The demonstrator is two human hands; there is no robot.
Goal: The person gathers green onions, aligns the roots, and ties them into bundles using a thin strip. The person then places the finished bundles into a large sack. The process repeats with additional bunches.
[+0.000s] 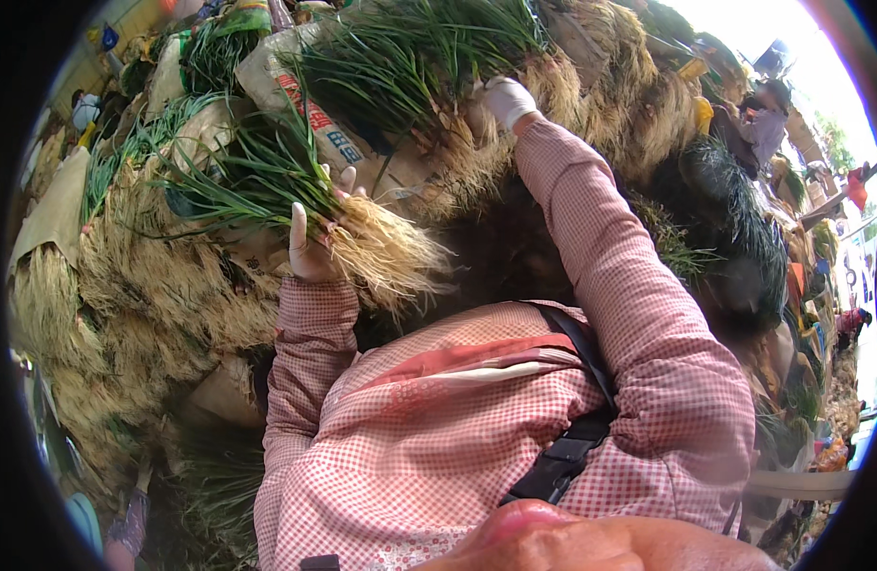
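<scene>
A bunch of green onion-like seedlings (324,207) rests in my left hand (313,243), with the thumb on one side and fingertips on the other. Its green leaves point up and left; long pale roots fan out to the right. Farther off, my right hand (508,101), in a white glove, reaches to the stem bases of a larger pile of the same plants (424,61). Its fingers touch the pile there, but leaves and stems hide whether they grip any. Under this pile lies a woven sack (388,168) with printed writing.
Thick masses of pale roots (174,285) hang at the left, partly under sacking (53,200). More roots (617,93) drape at the upper right. Dark green leaves (738,207) lie right of my arm. Other people (763,125) are at the right; another's sleeve (130,524) shows at lower left.
</scene>
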